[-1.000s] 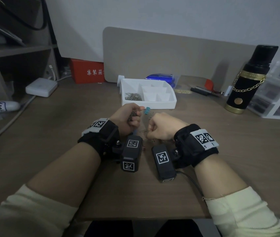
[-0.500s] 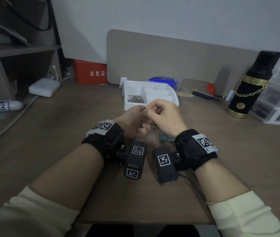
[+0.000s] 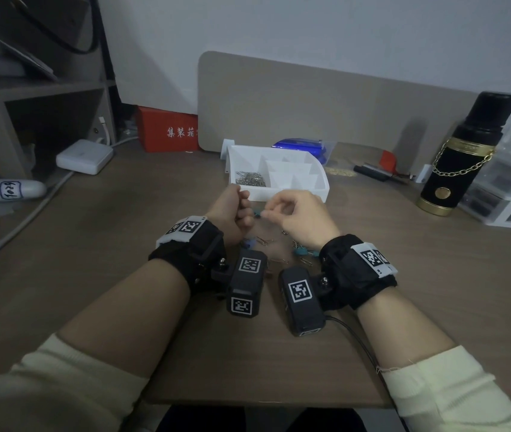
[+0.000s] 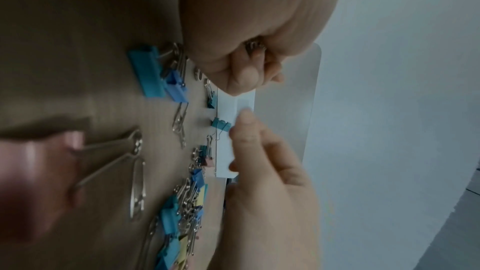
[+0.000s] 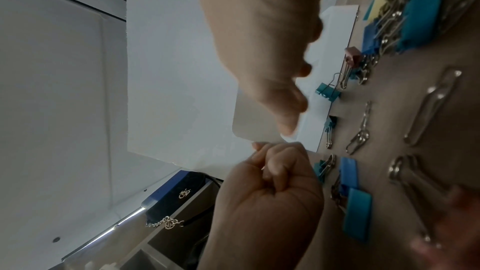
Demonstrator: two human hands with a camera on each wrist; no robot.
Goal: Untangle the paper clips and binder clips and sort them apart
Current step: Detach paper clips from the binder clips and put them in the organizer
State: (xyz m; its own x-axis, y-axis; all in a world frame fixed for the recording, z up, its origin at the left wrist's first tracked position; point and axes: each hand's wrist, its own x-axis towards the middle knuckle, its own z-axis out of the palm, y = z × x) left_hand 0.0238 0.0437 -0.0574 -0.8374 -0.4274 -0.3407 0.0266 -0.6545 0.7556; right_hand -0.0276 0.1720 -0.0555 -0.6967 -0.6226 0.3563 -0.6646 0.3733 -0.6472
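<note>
now raised off the table (image 3: 92, 244), above the loose pile (image 4: 187, 202); right hand (image 3: 304, 219) shifted lower than half a second ago. untangling still underway. white plastic tray (image 3: 319, 188), silver wire clips (image 3: 251, 178) inside. left hand (image 3: 229, 218) fisted on metal wire; right fingers (image 4: 244, 130) pinching small teal binder clip (image 4: 221, 124).

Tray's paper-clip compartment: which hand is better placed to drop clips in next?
Left, probably. The left hand grips metal clips and sits just before that compartment; the right hand is at a teal binder clip.
</note>
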